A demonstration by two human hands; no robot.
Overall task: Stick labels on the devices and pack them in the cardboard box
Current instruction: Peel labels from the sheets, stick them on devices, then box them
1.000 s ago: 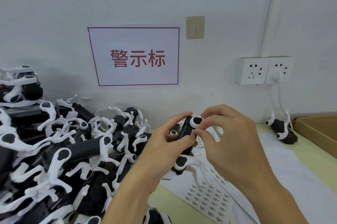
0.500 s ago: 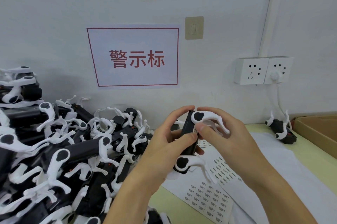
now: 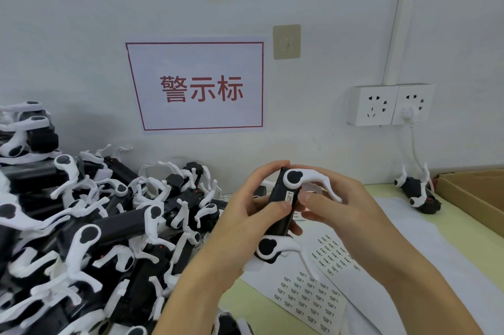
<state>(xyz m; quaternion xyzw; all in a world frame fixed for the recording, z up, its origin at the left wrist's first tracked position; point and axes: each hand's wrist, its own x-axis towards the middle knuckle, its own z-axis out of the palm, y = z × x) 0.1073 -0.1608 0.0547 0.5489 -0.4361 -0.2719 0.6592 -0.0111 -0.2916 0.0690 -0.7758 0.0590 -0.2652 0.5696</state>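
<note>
Hands [image 3: 294, 214] are gripping a device [image 3: 283, 203] above the counter's [image 3: 447, 228] middle, left [image 3: 245, 214] curled round it, right [image 3: 346, 206] now pressing its newly visible label [image 3: 290, 196] flat, so boxing [image 3: 474, 192] comes next.

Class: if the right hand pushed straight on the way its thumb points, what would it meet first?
The small label on the held device; the right hand thumb already looks to be at its edge.

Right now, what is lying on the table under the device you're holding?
Under the held device lie white label sheets printed with rows of small labels. The left hand and right hand cover part of the sheets.
</note>
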